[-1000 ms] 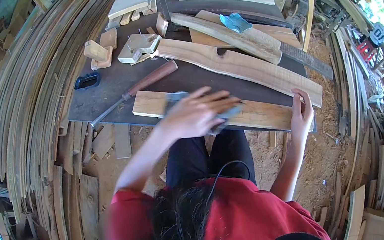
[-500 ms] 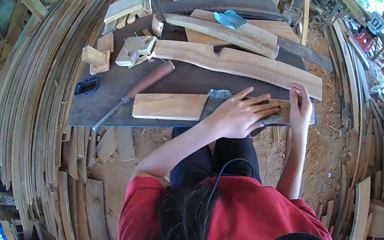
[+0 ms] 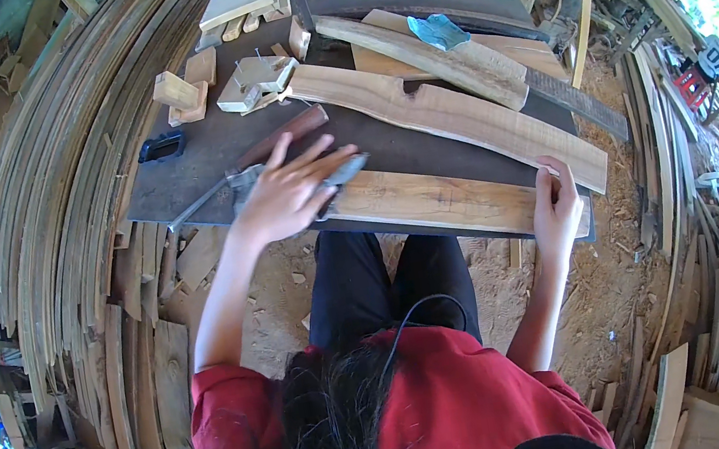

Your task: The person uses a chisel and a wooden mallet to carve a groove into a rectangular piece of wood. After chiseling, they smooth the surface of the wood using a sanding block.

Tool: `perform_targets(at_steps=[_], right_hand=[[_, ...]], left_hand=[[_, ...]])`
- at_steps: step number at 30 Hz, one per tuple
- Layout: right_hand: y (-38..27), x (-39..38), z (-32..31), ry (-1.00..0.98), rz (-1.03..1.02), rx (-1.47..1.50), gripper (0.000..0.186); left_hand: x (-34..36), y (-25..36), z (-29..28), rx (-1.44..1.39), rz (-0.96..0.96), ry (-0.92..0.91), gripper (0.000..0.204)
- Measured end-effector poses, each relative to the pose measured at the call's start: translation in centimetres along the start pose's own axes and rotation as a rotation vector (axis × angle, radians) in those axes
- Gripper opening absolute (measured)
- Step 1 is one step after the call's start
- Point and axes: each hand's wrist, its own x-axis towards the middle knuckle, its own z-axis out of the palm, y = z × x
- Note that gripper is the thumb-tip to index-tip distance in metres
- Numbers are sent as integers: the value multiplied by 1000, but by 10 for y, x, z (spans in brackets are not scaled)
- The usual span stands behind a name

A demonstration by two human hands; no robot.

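A long, pale brown wooden board [image 3: 445, 199] lies along the near edge of the dark tabletop. At its left end my left hand [image 3: 276, 202] presses on a dark grey piece of sandpaper [image 3: 347, 170], fingers spread across the top; the paper sticks out on both sides of the hand. My right hand [image 3: 556, 207] grips the right end of the board, fingers bent over the far edge. Just beyond my left hand is a chisel, its brown wooden handle [image 3: 293, 131] partly behind my fingers. Farther back lies a curved, notched wooden piece [image 3: 455, 115].
At the back left are wood blocks with nails [image 3: 257, 79], a stack of pale blocks [image 3: 242, 3] and a small dark blue frame-shaped object [image 3: 162, 147]. Planks with a blue crumpled sheet [image 3: 439, 31] lie behind. Long timber strips [image 3: 61, 178] crowd the left side.
My left hand has slid the sandpaper leftward along the board, from near its right end to its left end. My right hand stays at the right end.
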Motion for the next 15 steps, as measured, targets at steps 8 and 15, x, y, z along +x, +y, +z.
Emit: perform_targets(at_steps=[8,15], right_hand=[[7,3,7,8,-68,-58,13],[1,4,-1,0,12,-153,13]], left_hand=[[108,143,47,-158,320,113,49],[60,77,23,-153,142,173,44]])
